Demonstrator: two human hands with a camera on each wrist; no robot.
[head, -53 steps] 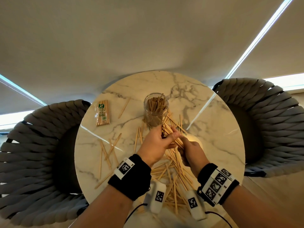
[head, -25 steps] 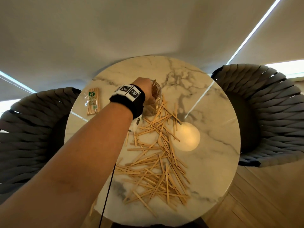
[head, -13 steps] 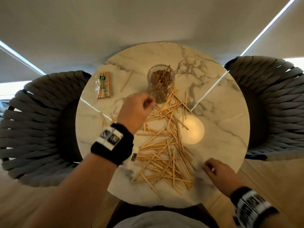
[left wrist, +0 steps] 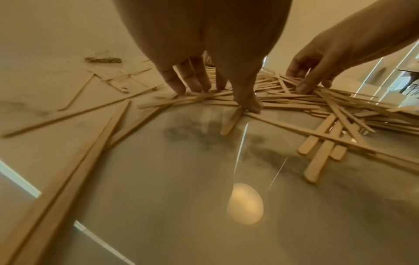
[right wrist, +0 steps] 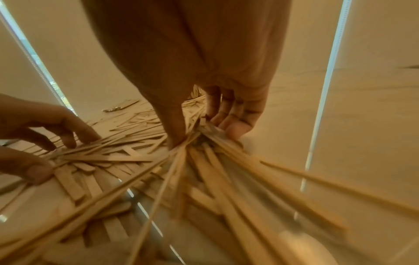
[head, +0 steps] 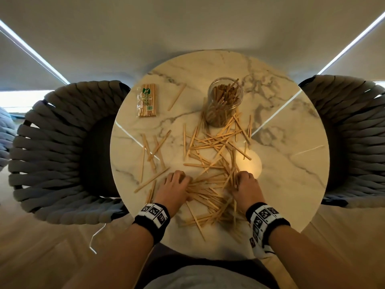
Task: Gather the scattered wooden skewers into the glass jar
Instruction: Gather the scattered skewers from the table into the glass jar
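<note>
A glass jar (head: 226,103) stands at the far middle of the round marble table (head: 291,163) with many wooden skewers upright in it. More skewers (head: 214,147) lie scattered from the jar toward me. My left hand (head: 177,184) rests on the near pile, with spread fingertips (left wrist: 179,87) and thumb pressing on flat skewers (left wrist: 283,105). My right hand (head: 242,182) is at the pile's right side. In the right wrist view its thumb and fingers (right wrist: 235,130) pinch a fanned bundle of skewers (right wrist: 217,161).
A sealed packet of skewers (head: 146,100) lies at the table's far left, with one loose skewer (head: 177,97) beside it. Woven grey chairs (head: 56,151) (head: 352,140) flank the table. A lamp reflection (head: 250,165) glows right of the pile.
My left hand has come back from beside the jar to the near pile. My right hand has moved from the table's near edge onto the pile and gripped a bundle.
</note>
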